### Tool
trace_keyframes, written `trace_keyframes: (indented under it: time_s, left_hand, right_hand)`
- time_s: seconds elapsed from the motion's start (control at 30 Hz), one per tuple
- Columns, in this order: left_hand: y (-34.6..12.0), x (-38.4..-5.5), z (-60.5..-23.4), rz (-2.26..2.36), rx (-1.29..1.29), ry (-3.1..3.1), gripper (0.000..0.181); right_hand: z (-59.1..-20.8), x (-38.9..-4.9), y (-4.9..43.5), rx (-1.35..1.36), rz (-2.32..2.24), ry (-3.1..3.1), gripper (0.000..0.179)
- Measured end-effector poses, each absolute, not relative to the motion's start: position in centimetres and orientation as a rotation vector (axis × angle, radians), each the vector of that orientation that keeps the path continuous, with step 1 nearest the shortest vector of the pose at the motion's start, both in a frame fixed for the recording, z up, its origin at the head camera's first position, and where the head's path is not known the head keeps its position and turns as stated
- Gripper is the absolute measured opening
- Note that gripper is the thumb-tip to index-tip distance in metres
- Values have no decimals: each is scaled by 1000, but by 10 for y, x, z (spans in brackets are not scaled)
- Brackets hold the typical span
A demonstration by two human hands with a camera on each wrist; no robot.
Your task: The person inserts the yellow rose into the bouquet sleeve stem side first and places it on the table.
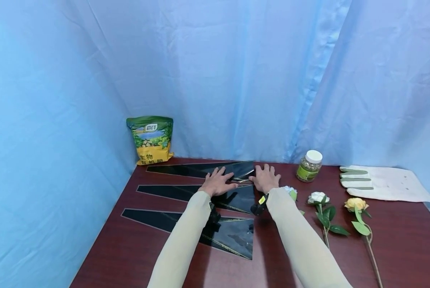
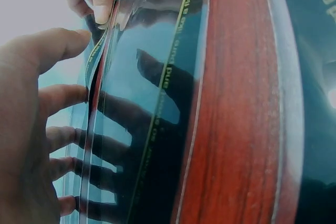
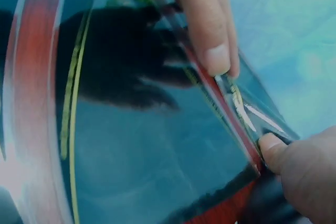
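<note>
Three black tapered plastic sleeves with gold lettering lie in rows on the table, their wide ends to the right. My left hand (image 1: 216,183), fingers spread, touches the near edge of the far sleeve (image 1: 191,169). At that sleeve's wide end is my right hand (image 1: 266,178), fingers extended, its thumb (image 3: 274,148) resting on the film's corner. The film there is creased and raised along its edge. Beneath my left wrist lies the middle sleeve (image 1: 172,192); the near sleeve (image 1: 233,236) is closest to me. The right fingertips are hidden in the right wrist view.
A fertilizer bag (image 1: 152,142) stands at the back left. Behind my right hand's right side is a white-lidded jar (image 1: 309,168). Further right lie a white rose (image 1: 318,197), a yellow rose (image 1: 356,204) and white gloves (image 1: 387,184). My right sleeve partly covers a blue flower (image 1: 290,192).
</note>
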State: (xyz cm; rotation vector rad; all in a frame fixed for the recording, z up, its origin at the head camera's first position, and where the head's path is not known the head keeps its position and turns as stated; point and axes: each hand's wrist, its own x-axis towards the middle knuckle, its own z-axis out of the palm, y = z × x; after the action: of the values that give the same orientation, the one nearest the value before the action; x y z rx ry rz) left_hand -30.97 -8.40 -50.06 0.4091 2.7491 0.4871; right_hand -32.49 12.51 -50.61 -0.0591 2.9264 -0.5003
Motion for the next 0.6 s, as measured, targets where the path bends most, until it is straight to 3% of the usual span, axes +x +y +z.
trace_keyframes:
  time_s: [0.6]
  left_hand:
    - [-85,-311,-499,436,414,2752,61]
  right_hand:
    - [-495,-325,118,125,-1325,2672,43]
